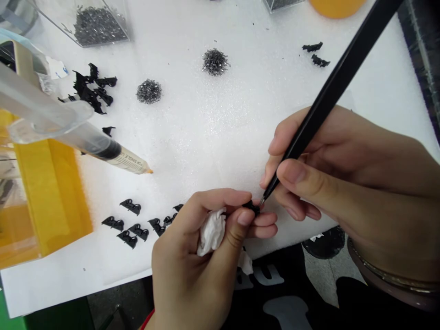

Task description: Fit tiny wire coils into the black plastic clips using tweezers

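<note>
My left hand pinches a small black plastic part between thumb and fingertips, with a crumpled white tissue tucked in the palm. My right hand grips black tweezers like a pen. The metal tip of the tweezers touches the black part. Both hands hover over the front edge of a white foam pad.
Several finished black parts lie in rows left of my left hand. A syringe rests on a yellow bin. More black parts, two piles of tiny metal springs, and a clear box of springs sit further back.
</note>
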Available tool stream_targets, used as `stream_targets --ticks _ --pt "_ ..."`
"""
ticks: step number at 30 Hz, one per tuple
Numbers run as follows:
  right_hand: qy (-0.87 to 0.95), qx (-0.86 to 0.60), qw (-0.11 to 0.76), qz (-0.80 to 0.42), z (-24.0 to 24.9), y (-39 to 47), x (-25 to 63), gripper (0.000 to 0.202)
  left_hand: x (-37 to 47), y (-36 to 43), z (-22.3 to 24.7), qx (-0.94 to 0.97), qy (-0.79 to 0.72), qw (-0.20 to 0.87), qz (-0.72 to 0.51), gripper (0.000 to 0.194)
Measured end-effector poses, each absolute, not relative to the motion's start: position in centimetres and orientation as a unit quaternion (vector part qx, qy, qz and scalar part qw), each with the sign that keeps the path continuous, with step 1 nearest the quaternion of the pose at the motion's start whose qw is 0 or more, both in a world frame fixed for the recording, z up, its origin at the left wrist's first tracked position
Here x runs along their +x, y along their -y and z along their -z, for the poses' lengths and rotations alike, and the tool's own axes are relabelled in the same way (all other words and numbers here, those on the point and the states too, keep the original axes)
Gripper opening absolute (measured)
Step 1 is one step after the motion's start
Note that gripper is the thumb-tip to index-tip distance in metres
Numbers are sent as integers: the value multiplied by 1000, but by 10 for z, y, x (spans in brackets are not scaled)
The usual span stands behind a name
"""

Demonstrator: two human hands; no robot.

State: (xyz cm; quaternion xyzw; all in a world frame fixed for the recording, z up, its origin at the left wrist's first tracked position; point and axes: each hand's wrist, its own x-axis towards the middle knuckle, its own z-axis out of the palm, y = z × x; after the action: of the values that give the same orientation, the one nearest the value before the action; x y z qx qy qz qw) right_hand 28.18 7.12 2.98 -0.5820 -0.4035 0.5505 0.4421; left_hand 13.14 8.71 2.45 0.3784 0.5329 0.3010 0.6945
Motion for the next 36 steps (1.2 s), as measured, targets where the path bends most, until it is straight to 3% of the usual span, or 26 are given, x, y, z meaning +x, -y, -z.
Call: stream_targets --ticks 9,18,27,36 --pt "382 -589 446 -555 -30 -70 281 9 132 -85 -22 382 -518 695 -322 22" --pt "359 -645 446 -507 -25 -85 271 29 132 -85 -21 402 -516 683 -325 22" --pt "420 -594 439 -527 -32 -72 280 4 132 -84 -20 398 -510 687 -332 23" --pt "379 -600 450 -541 -28 -73 282 13 132 -85 -22 335 -512 714 -341 16"
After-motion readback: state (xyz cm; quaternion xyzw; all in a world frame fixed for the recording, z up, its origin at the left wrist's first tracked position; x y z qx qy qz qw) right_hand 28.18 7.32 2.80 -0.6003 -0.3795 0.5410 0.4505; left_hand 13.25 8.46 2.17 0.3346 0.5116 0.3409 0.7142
